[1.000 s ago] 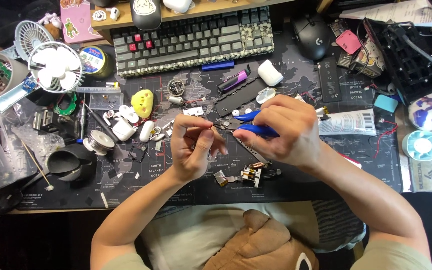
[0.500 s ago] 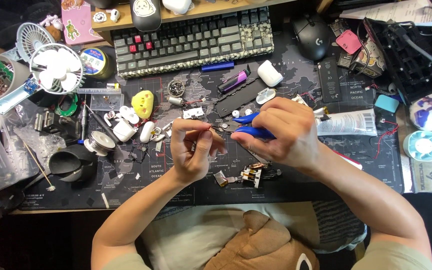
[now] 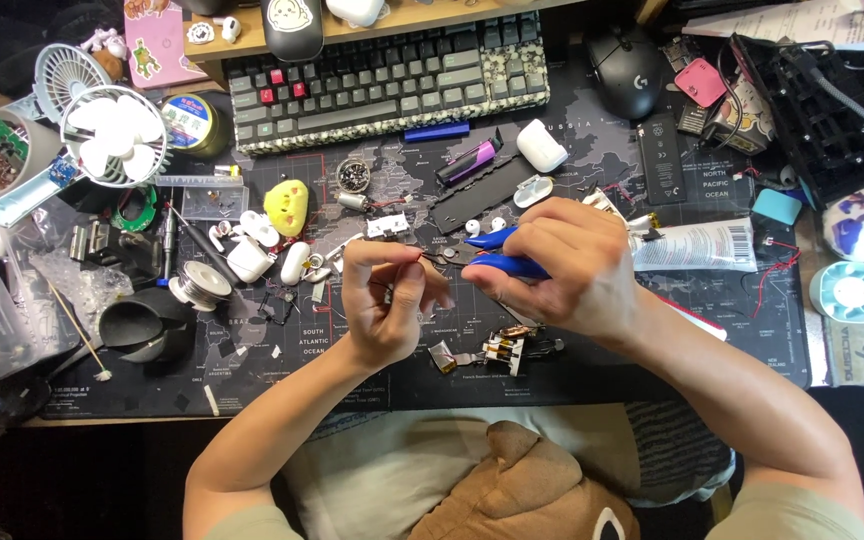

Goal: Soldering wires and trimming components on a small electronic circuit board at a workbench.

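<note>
My right hand (image 3: 562,265) grips small pliers with blue handles (image 3: 502,262), their tip pointing left toward my left hand. My left hand (image 3: 384,300) pinches a thin wire or tiny part (image 3: 430,258) between thumb and fingertips, just beside the pliers' tip. Both hands hover over the middle of a dark map-printed desk mat (image 3: 712,330). Below them lies a small assembly of electronic parts with copper bits (image 3: 497,350). What exactly sits between my left fingers is too small to tell.
A keyboard (image 3: 382,70) and black mouse (image 3: 632,70) lie at the back. White earbud pieces (image 3: 252,255), a yellow case (image 3: 287,205), a solder spool (image 3: 190,288) and white fans (image 3: 112,140) crowd the left. A white tube (image 3: 702,245) and black crate (image 3: 817,110) sit right.
My left hand has shifted slightly and its fingers have curled closer to the pliers' tip. My right hand keeps its hold on the pliers in nearly the same place.
</note>
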